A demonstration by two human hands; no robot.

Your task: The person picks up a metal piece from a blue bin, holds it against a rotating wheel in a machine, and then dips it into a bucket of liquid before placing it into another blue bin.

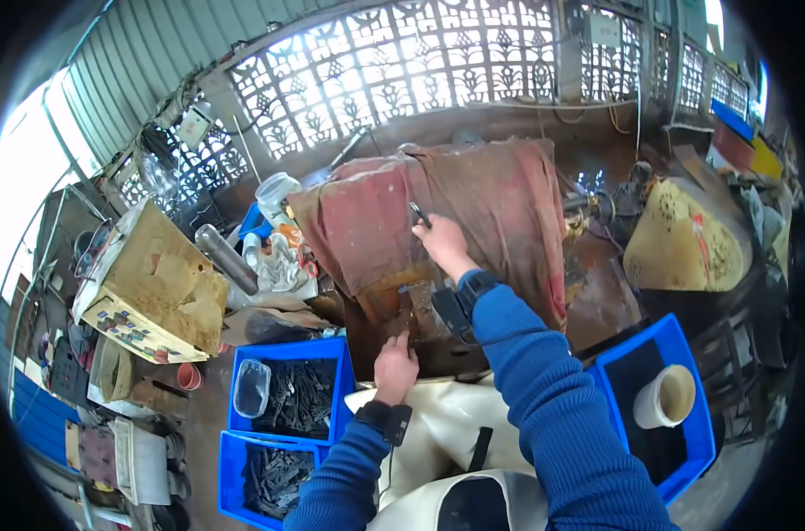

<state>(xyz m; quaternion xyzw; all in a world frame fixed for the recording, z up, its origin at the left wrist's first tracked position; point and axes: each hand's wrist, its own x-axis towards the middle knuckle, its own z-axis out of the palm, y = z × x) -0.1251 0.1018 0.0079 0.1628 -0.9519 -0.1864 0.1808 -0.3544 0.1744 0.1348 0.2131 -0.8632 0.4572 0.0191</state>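
Note:
My right hand [441,240] reaches up against a dirty reddish cloth [500,208] draped over a machine and pinches a small dark metal piece [418,213] between its fingertips. My left hand [394,365] is lower, fingers closed, pressed at the rusty metal base [402,310] of the machine below the cloth; what it grips is hidden. Both arms wear blue sleeves and dark wrist bands. A pale apron [438,425] lies across my lap.
Two blue bins [327,350] [234,460] of dark metal parts stand at the lower left, one with a clear plastic tub [251,387]. A blue bin [686,354] at the right holds a white cup [664,396]. A worn cardboard box [155,283] and bottles sit left.

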